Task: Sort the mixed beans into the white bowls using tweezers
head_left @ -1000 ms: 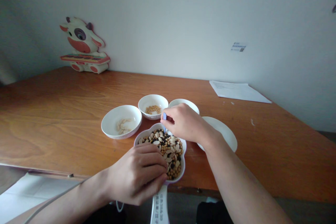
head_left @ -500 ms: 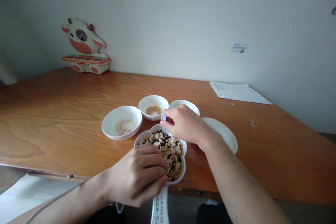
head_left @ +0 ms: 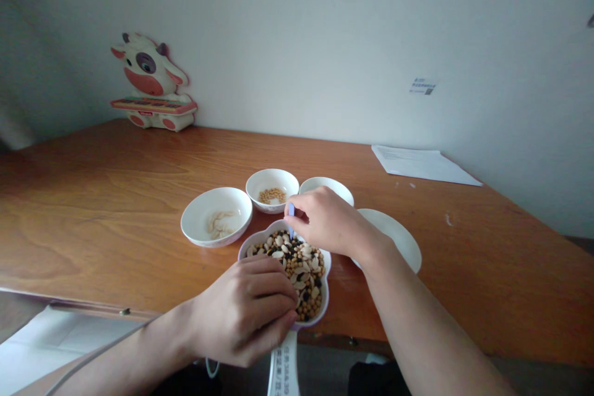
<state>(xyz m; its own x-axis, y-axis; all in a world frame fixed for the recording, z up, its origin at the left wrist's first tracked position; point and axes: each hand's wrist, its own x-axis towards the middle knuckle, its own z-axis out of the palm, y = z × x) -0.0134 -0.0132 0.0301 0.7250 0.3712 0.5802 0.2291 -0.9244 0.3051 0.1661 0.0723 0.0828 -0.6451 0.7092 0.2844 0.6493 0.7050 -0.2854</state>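
A flower-shaped dish (head_left: 327,303) with a pale purple rim stands at the table's near edge. It holds a mix (head_left: 304,272) of yellow beans, black beans and pale flat seeds or nuts. My left hand (head_left: 257,306) lies curled over its near left side, closed on the rim, fingertips partly hidden. Above the far side, my right hand (head_left: 320,216) pinches a small purple plastic tool (head_left: 291,210), whose lower end reaches down to the mix. A white handle-like strip (head_left: 284,365) with dark printed characters extends from the dish toward me.
Behind the dish are a white bowl (head_left: 190,223) with pale pieces, a bowl (head_left: 250,189) with yellow beans, and another bowl (head_left: 327,182) partly covered by my hand. A white plate (head_left: 399,235) lies right, papers (head_left: 422,164) farther back. A cow toy (head_left: 155,83) stands back left.
Almost nothing differs. The whole view has shifted very slightly; both hands, the purple tool and the dish keep their places relative to each other.
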